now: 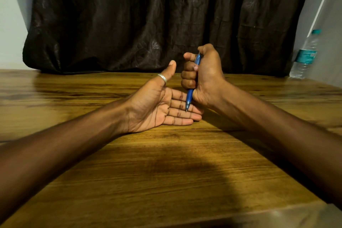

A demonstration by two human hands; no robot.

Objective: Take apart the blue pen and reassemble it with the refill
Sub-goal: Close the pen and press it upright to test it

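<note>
A: Nearest the lens are the two bare forearms, coming in from the lower left and lower right corners of the frame and meeting near the centre, over the wooden counter (166,181).

B: And the blue pen (190,94)?

A: Just right of centre, held nearly upright in the right hand (203,76). That hand is clenched in a fist around the barrel, its fingers (187,75) wrapped across the front and the thumb curled over near the top. Only the top end of the pen and its lower part show; the middle is hidden inside the fist.

B: Which way does the tip point?

A: Down. The metal point sits over the fingers of the left hand (157,103), at or just above them; I cannot tell whether it touches.

B: So what is the left hand doing?

A: It lies flat, palm up, fingers stretched toward the right and released, gripping nothing. The thumb stands up, with a silver ring (162,77) around it. The back of the hand seems to rest on the counter.

B: Anything farther out?

A: A dark crinkled curtain (157,15) fills the upper part of the frame behind the counter. At the right edge stands a clear plastic water bottle (305,55) with a teal cap and label, upright, well apart from the hands.
</note>
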